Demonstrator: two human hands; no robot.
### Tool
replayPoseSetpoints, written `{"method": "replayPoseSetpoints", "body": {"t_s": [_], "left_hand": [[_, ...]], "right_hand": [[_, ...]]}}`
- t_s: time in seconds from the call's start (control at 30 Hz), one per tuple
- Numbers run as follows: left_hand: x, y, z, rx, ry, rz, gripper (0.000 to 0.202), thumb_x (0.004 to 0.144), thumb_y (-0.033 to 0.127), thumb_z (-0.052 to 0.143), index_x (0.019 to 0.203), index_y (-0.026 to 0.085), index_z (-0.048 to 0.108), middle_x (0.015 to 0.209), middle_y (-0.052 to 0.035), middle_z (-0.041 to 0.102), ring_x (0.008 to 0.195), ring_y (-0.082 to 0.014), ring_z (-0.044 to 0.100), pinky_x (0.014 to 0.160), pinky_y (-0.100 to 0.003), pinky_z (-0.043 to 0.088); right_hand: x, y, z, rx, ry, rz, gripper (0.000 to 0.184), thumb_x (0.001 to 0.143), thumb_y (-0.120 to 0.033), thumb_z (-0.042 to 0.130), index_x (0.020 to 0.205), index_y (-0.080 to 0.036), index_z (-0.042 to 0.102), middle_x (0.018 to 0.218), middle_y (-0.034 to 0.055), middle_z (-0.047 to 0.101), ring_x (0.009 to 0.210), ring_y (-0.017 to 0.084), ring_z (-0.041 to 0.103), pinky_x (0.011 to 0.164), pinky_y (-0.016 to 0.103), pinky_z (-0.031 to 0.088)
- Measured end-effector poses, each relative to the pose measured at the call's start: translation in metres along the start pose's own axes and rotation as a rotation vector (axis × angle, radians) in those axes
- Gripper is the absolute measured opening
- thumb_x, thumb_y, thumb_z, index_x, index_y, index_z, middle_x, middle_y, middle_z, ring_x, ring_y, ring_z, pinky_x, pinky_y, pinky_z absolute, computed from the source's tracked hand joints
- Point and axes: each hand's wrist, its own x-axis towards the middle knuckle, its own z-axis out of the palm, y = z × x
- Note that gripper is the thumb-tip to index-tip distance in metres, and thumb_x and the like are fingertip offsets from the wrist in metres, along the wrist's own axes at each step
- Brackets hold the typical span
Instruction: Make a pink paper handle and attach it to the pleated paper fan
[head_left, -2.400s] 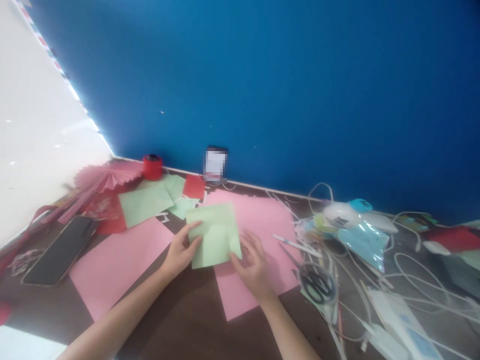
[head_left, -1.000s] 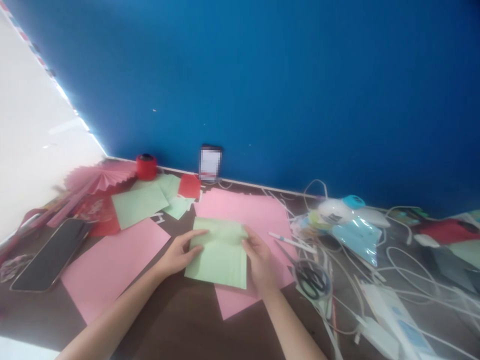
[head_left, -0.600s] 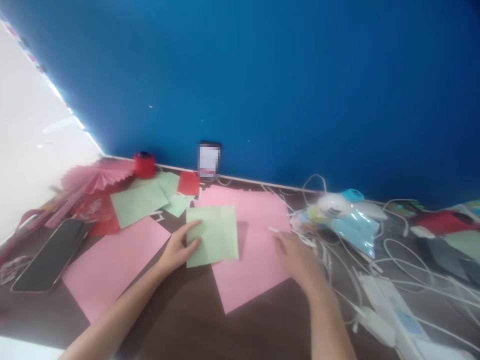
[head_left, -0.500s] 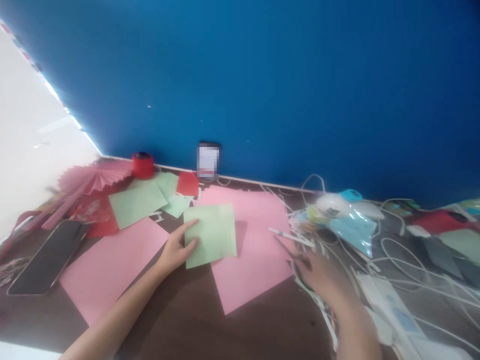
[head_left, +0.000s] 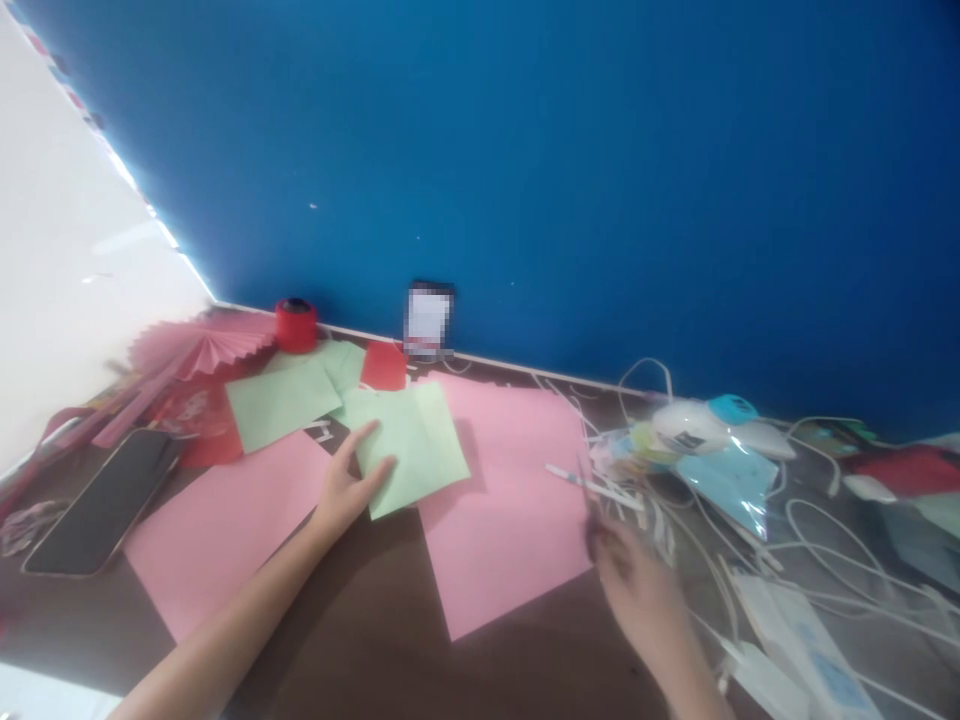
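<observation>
Near the middle of the surface, the left hand presses its spread fingers flat on the corner of a green paper that overlaps a pink sheet; thin, light and floppy, it would likely slide or crease, so an edge is the best place to pinch it. The right hand is blurred at the pink sheet's right edge, apparently closed on scissors, though its fingers cannot be told for certain. Open room lies toward the near edge; cables crowd the right side.

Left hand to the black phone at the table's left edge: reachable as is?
Probably yes. The left hand rests on the folded light-green paper sheet; the black phone lies uncovered on its own side, with only the flat pink paper sheet between. It would have to let go of the green sheet.
</observation>
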Motion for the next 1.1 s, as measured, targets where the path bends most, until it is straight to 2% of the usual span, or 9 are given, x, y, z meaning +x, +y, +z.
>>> {"method": "replayPoseSetpoints", "body": {"t_s": [0.03, 0.1, 0.13, 0.2, 0.3, 0.4, 0.6, 0.77, 1.1], "left_hand": [[0.001, 0.000, 0.000, -0.019, 0.017, -0.015, 0.054, 0.073, 0.041, 0.062, 0.121, 0.021, 0.048, 0.123, -0.0082, 0.053, 0.112, -0.0237, 0.051, 0.096, -0.038, 0.041], [0.002, 0.000, 0.000, -0.060, 0.039, -0.051, 0.056, 0.073, 0.041, 0.062, 0.123, 0.022, 0.046, 0.123, -0.0084, 0.052, 0.111, -0.0239, 0.052, 0.093, -0.037, 0.044], [0.003, 0.001, -0.001, -0.078, 0.049, -0.068, 0.056, 0.074, 0.041, 0.062, 0.123, 0.022, 0.045, 0.124, -0.0087, 0.052, 0.110, -0.0238, 0.053, 0.091, -0.037, 0.046], [0.005, 0.002, -0.001, -0.099, 0.068, -0.100, 0.056, 0.075, 0.041, 0.061, 0.125, 0.022, 0.043, 0.125, -0.0091, 0.050, 0.110, -0.0233, 0.053, 0.090, -0.036, 0.046], [0.007, 0.006, -0.002, -0.102, 0.098, -0.121, 0.055, 0.075, 0.039, 0.061, 0.125, 0.023, 0.043, 0.126, -0.0090, 0.049, 0.113, -0.0229, 0.051, 0.093, -0.036, 0.044], [0.008, 0.008, -0.002, -0.087, 0.127, -0.133, 0.054, 0.075, 0.038, 0.061, 0.124, 0.022, 0.044, 0.124, -0.0092, 0.050, 0.112, -0.0234, 0.051, 0.094, -0.038, 0.043], [0.007, 0.007, -0.001, -0.114, 0.093, -0.083, 0.054, 0.075, 0.037, 0.060, 0.124, 0.021, 0.043, 0.126, -0.0094, 0.050, 0.114, -0.0236, 0.050, 0.096, -0.039, 0.042], [0.001, 0.004, 0.003, -0.104, 0.050, -0.032, 0.054, 0.074, 0.038, 0.061, 0.123, 0.020, 0.045, 0.125, -0.0088, 0.051, 0.115, -0.0235, 0.049, 0.098, -0.037, 0.040], [-0.001, 0.006, 0.003, -0.082, 0.017, 0.002, 0.054, 0.074, 0.038, 0.061, 0.123, 0.021, 0.045, 0.124, -0.0083, 0.052, 0.112, -0.0230, 0.051, 0.096, -0.037, 0.041]], "right_hand": [[0.000, -0.015, 0.008, 0.082, -0.060, 0.021, 0.029, 0.074, -0.040, 0.049, 0.098, -0.025, 0.057, 0.086, 0.0100, 0.066, 0.081, 0.029, 0.063, 0.072, 0.042, 0.048], [0.001, -0.043, 0.023, 0.241, -0.238, -0.039, 0.027, 0.074, -0.042, 0.053, 0.090, -0.021, 0.059, 0.082, 0.0072, 0.066, 0.081, 0.024, 0.063, 0.068, 0.032, 0.049], [0.003, -0.055, 0.028, 0.268, -0.325, -0.031, 0.027, 0.073, -0.044, 0.054, 0.082, -0.020, 0.059, 0.073, 0.0050, 0.065, 0.070, 0.021, 0.063, 0.059, 0.028, 0.049], [0.006, -0.071, 0.035, 0.274, -0.503, 0.036, 0.031, 0.075, -0.049, 0.052, 0.074, -0.018, 0.055, 0.055, -0.0011, 0.056, 0.043, 0.012, 0.053, 0.037, 0.021, 0.037], [0.009, -0.079, 0.036, 0.283, -0.671, 0.096, 0.034, 0.076, -0.052, 0.051, 0.071, -0.019, 0.049, 0.045, -0.0080, 0.043, 0.029, 0.005, 0.036, 0.027, 0.016, 0.023], [0.012, -0.078, 0.036, 0.279, -0.780, 0.095, 0.032, 0.075, -0.049, 0.055, 0.070, -0.019, 0.045, 0.044, -0.0100, 0.040, 0.028, 0.003, 0.034, 0.027, 0.014, 0.023], [0.020, -0.073, 0.053, 0.329, -0.852, 0.097, 0.035, 0.075, -0.051, 0.057, 0.069, -0.018, 0.045, 0.050, -0.0089, 0.041, 0.030, 0.002, 0.037, 0.026, 0.013, 0.025], [0.028, -0.063, 0.067, 0.597, -0.858, 0.121, 0.039, 0.078, -0.055, 0.051, 0.073, -0.017, 0.046, 0.062, -0.0055, 0.047, 0.035, 0.002, 0.043, 0.029, 0.014, 0.029], [0.025, -0.049, 0.074, 0.839, -0.831, 0.195, 0.042, 0.069, -0.057, 0.061, 0.076, -0.017, 0.052, 0.065, -0.0024, 0.053, 0.033, 0.001, 0.040, 0.029, 0.014, 0.027]]}}
